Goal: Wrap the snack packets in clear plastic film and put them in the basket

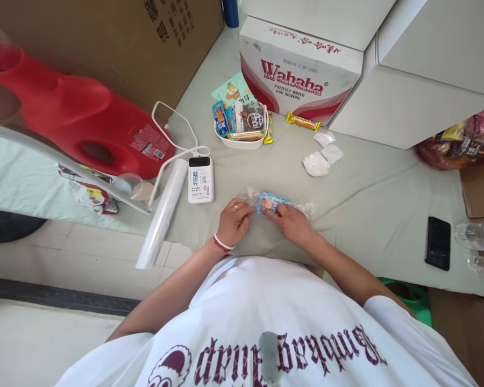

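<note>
A small blue snack packet lies at the table's near edge, with crinkled clear plastic film showing on both sides of it. My right hand has its fingers closed on the packet from the right. At the packet's left end, my left hand pinches the clear film with its fingertips. A ring and a beaded bracelet are on the left side. How far the film goes around beneath the packet is hidden.
A white basket of snacks stands behind, near a yellow-wrapped bar and several white wrapped pieces. To the left are a power bank, a plastic film roll and a red jug. A phone lies right.
</note>
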`<state>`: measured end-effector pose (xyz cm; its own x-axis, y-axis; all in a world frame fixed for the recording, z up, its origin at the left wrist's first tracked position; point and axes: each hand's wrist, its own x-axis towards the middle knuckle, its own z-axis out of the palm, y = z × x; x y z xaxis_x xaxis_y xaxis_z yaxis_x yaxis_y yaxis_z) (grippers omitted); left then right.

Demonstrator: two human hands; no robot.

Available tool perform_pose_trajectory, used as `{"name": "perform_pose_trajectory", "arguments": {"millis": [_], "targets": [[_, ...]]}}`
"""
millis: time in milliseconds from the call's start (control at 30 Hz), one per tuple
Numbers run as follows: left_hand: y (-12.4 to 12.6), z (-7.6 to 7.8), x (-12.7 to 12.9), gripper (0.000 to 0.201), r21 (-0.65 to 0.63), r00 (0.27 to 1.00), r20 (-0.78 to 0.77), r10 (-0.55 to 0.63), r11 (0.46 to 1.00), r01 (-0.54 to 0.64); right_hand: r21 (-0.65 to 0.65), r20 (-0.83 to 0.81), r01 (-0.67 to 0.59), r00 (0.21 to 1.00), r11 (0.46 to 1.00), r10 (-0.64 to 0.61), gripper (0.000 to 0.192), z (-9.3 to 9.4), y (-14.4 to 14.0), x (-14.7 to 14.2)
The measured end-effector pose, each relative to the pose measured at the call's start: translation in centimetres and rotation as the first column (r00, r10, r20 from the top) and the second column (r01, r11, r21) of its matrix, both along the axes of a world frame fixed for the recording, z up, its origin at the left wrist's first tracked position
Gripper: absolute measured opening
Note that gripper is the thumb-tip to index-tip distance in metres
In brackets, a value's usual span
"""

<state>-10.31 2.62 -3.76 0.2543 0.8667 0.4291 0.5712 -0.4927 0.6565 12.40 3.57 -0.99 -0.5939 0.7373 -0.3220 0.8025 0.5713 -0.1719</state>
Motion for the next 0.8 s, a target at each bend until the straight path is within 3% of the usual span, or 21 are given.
{"name": "perform_pose_trajectory", "arguments": {"millis": [67, 133, 200, 233, 300, 367, 500, 600, 667, 733, 800], "targets": [[0.0, 1.1, 0.4, 0.027, 0.041, 0.973, 0.05, 0.227, 0.973, -0.229, 0.009, -0.021, 0.012, 1.0, 1.0, -0.012, 0.062, 0.1, -0.2, -0.2], [0.8, 1.8, 1.5, 0.046, 0.034, 0.904, -0.034, 0.426, 0.905, -0.425, 0.014, -0.043, 0.028, 0.999, 1.0, -0.027, 0.059, 0.3, -0.3, -0.3], [2.1, 1.9, 2.1, 0.066, -0.065, 0.857, -0.202, 0.473, 0.867, -0.494, -0.001, -0.081, 0.046, 0.996, 0.999, -0.046, 0.056, 0.3, -0.3, 0.0], [2.6, 1.9, 2.1, 0.063, -0.147, 0.852, -0.282, 0.44, 0.858, -0.492, -0.017, -0.112, 0.056, 0.992, 0.998, -0.057, 0.054, 0.2, -0.2, 0.3], [3.3, 1.8, 1.5, 0.039, -0.319, 0.872, -0.354, 0.338, 0.833, -0.452, -0.063, -0.184, 0.072, 0.979, 0.995, -0.083, 0.051, 0.0, -0.1, 0.8], [3.1, 2.0, 0.9, 0.018, -0.421, 0.913, -0.293, 0.283, 0.819, -0.389, -0.1, -0.248, 0.084, 0.963, 0.991, -0.107, 0.048, -0.3, -0.1, 1.2], [1.9, 3.1, 2.6, 0.013, -0.4, 0.969, -0.092, 0.228, 0.883, -0.246, -0.079, -0.313, 0.119, 0.94, 0.99, -0.138, 0.047, -1.1, -0.6, 1.1], [1.7, 2.8, 5.5, 0.022, -0.395, 0.99, -0.124, 0.06, 0.913, -0.105, -0.065, -0.421, 0.114, 0.898, 0.991, -0.131, 0.044, -1.4, -0.9, 1.3], [1.7, 2.0, 6.9, 0.03, -0.374, 0.979, -0.206, -0.003, 0.924, -0.076, -0.123, -0.524, 0.092, 0.84, 0.988, -0.143, 0.042, -1.3, -1.0, 2.1], [1.6, 1.2, 7.4, 0.033, -0.342, 0.955, -0.295, -0.006, 0.934, -0.1, -0.158, -0.559, 0.214, 0.785, 0.964, -0.266, 0.041, -0.9, -1.0, 3.2], [1.3, 0.9, 7.3, 0.034, -0.321, 0.927, -0.374, 0.02, 0.935, -0.15, -0.076, -0.492, 0.475, 0.747, 0.877, -0.447, 0.043, -0.4, -1.0, 4.3]]}}
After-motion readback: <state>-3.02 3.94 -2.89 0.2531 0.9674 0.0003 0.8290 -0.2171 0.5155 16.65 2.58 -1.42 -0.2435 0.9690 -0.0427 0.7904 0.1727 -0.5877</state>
